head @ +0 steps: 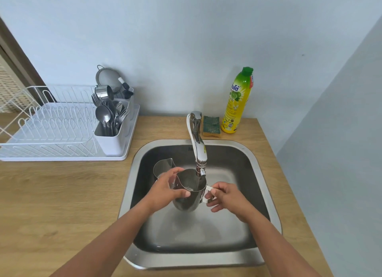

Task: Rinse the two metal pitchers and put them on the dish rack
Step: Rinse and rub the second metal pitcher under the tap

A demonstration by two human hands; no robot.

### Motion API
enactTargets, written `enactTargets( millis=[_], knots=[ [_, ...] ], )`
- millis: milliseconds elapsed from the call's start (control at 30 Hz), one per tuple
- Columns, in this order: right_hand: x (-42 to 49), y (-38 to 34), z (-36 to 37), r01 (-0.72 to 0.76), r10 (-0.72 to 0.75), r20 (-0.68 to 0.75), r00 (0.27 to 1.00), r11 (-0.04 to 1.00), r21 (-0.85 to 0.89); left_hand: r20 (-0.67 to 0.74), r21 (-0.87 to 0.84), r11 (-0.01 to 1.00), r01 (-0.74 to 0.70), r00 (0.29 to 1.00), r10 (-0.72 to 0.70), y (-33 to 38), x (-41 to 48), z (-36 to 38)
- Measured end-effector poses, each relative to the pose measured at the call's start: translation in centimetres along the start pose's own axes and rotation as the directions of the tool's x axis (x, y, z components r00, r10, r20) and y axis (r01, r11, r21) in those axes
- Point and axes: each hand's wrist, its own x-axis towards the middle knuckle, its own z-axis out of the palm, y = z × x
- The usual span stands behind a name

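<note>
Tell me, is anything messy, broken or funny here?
Nothing is spilled or broken. One small oddity: a metal cup lies tipped on its side on top of the cutlery in the rack. The left hand and right hand hold a pitcher over the sink.

Soap bottle label — "ula" (start cut off), fine print unreadable.

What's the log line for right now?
left hand: grips first pitcher under faucet | right hand: pinches its handle | second pitcher: in sink | dish rack: no pitcher yet
</note>
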Motion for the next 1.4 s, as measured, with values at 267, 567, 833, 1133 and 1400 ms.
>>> enactTargets(
  millis=[267, 567, 833, 1133, 1400],
  knots=[
    [0.4, -0.1, -0.7, -0.024, 0.020, -0.030, 0.999, 0.989, -0.148, 0.025, -0.218, 0.973, 0.075, 0.997, -0.071, -1.4, -0.6, 2.3],
    [0.9, 0.3, -0.6, -0.062, 0.053, -0.062, 0.997, 0.986, -0.156, -0.028, -0.170, 0.982, 0.080, 0.996, -0.086, -1.5, -0.4, 2.7],
    [0.9, 0.1, -1.2, -0.079, 0.070, -0.055, 0.996, 0.980, -0.183, -0.037, -0.161, 0.983, 0.087, 0.995, -0.095, -1.4, 0.0, 2.7],
    [0.7, 0.4, -1.1, -0.094, 0.081, -0.076, 0.994, 0.979, -0.181, -0.007, -0.155, 0.981, 0.119, 0.993, -0.122, -1.9, 0.7, 2.7],
    [0.6, 0.8, -1.0, -0.118, 0.101, -0.092, 0.991, 0.971, -0.206, -0.010, -0.107, 0.984, 0.143, 0.989, -0.145, -2.3, 1.2, 2.8]
  ],
)
